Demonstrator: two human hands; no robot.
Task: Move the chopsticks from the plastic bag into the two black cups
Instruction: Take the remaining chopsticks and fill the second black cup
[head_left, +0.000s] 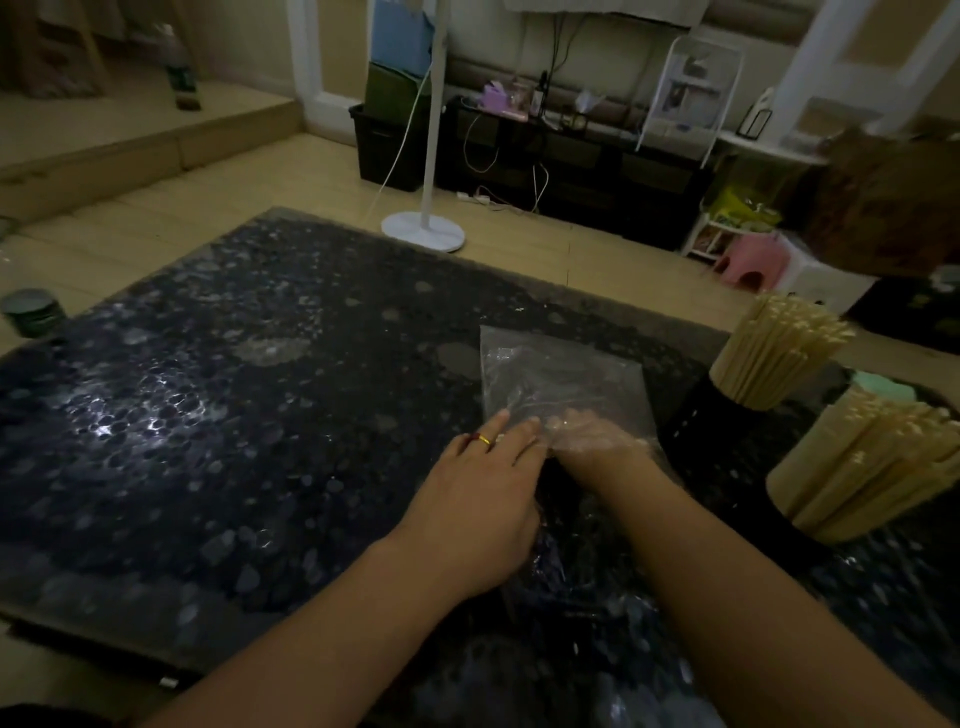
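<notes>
We're seeing both hands close together at the near end of the plastic bag (561, 379). The left hand (480, 499) is lying on top of the bag's mouth with fingers straight, pressing down, a gold ring on one finger. The right hand (597, 441) is sitting inside the bag, its fingers blurred behind the film, so we cannot tell whether they are curled on anything. The bag is lying flat on the dark speckled table (208, 415), and we are not making out any chopsticks inside it.

Just right of the bag the far black cup (701, 431) is standing packed with chopsticks (774, 358), leaning outward. The near black cup (800, 530) is sitting beside it, its own bundle (872, 467) also full and tilted.

Further out, a green tin (34, 312) is sitting at the table's left edge. A white fan base (423, 234) is standing on the floor past the table, a pink stool (748, 262) to its right.
</notes>
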